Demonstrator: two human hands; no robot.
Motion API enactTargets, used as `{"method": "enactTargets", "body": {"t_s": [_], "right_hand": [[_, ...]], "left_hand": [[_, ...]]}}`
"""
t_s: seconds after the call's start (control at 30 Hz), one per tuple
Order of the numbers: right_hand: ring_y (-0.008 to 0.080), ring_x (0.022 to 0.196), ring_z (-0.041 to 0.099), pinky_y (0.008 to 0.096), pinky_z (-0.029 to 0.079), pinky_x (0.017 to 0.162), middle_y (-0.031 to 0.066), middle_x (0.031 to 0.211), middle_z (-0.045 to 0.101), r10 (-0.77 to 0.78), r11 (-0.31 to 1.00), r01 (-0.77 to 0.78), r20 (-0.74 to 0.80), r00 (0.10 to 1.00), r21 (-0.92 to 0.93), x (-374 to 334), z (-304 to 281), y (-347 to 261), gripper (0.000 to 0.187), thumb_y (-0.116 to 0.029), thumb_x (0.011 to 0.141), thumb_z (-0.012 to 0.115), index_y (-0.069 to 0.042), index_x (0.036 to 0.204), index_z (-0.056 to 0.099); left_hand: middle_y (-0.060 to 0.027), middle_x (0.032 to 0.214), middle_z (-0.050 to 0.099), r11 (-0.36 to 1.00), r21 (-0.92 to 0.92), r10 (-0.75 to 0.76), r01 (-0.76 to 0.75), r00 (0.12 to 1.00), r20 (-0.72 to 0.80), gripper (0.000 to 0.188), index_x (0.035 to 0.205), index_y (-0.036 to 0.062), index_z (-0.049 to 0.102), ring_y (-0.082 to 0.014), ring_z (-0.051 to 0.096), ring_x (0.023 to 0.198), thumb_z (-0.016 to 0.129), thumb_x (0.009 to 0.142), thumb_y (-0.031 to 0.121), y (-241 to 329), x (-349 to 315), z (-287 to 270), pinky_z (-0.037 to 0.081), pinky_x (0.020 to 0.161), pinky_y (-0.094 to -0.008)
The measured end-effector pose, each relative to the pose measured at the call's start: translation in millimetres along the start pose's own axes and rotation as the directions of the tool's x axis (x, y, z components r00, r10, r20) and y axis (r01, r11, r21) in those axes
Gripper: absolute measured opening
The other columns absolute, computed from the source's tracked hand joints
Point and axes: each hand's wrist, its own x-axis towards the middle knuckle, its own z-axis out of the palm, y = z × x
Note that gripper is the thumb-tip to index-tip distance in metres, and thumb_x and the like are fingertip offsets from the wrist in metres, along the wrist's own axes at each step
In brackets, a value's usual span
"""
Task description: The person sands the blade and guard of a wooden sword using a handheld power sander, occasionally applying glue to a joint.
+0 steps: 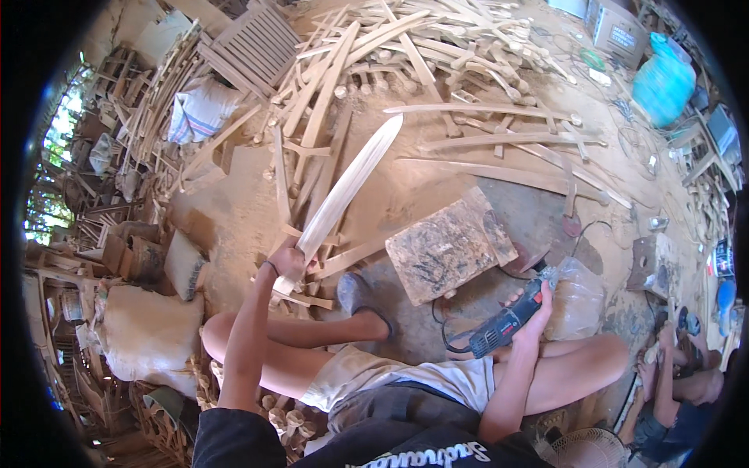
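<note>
the wooden sword [351,183] in hand has a shaped blade with a pointed tip, though whether its faces are finished i cannot tell; many more wooden swords [421,66] lie heaped ahead on the floor, their state equally unclear. the left hand [287,261] has its grip closed round the sword's lower end, arm reaching forward, blade slanting up and rightward. the right hand [534,320] has its grip wrapped around the grinder [499,327] (its disc sits beside the block [445,249]), forearm rising from the lap, well apart from the blade.
</note>
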Motion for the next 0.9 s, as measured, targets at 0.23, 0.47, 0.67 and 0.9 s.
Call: {"method": "enactTargets", "body": {"t_s": [0.23, 0.47, 0.67, 0.9], "right_hand": [[0.0267, 0.068, 0.071, 0.0423, 0.061, 0.063, 0.0093, 0.09, 0.072, -0.051, 0.992, 0.048, -0.022, 0.998, -0.117, -8, 9, -26, 0.046, -0.051, 0.101, 0.082, -0.012, 0.119, 0.065], [0.0142, 0.081, 0.07, 0.0322, 0.061, 0.073, 0.0101, 0.115, 0.072, -0.527, 0.478, 0.446, 0.159, 0.835, -0.757, -13, 46, -73, 0.085, -0.026, 0.098, 0.091, -0.002, 0.164, 0.042], [0.0352, 0.091, 0.082, 0.0487, 0.064, 0.082, 0.0246, 0.106, 0.08, -0.419, -0.255, 0.429, 0.499, 0.758, -0.866, 12, 21, -82, 0.086, -0.039, 0.094, 0.09, -0.015, 0.162, 0.044], [0.0525, 0.1, 0.078, 0.0608, 0.061, 0.09, 0.0297, 0.107, 0.081, -0.032, -0.363, 0.379, 0.418, 0.908, -0.851, -6, 70, -5, 0.083, -0.045, 0.094, 0.084, -0.02, 0.161, 0.042]], "left_hand": [[-0.0176, 0.107, 0.084, 0.766, 0.635, 0.211, -0.101, 0.972, -0.099, 0.057, 0.125, -0.0008, 0.079, -0.029, 0.082, 0.093, 0.091, 0.096, 0.048, -16, 25, 76, 0.063, 0.084, -0.0438], [-0.0249, 0.093, 0.079, 0.324, 0.943, 0.144, -0.076, 0.989, 0.031, 0.045, 0.115, 0.0048, 0.071, -0.0476, 0.077, 0.088, 0.077, 0.103, 0.047, -58, 54, 157, 0.061, 0.078, -0.0599], [-0.0257, 0.095, 0.079, 0.265, 0.955, 0.129, -0.135, 0.986, 0.103, 0.034, 0.121, 0.0088, 0.074, -0.0479, 0.078, 0.091, 0.08, 0.099, 0.034, -68, 93, 183, 0.062, 0.081, -0.0596], [-0.0244, 0.093, 0.079, 0.213, 0.972, 0.153, -0.096, 0.986, 0.064, 0.042, 0.13, 0.01, 0.068, -0.0472, 0.078, 0.089, 0.082, 0.099, 0.034, -81, 78, 163, 0.063, 0.082, -0.0595]]}}
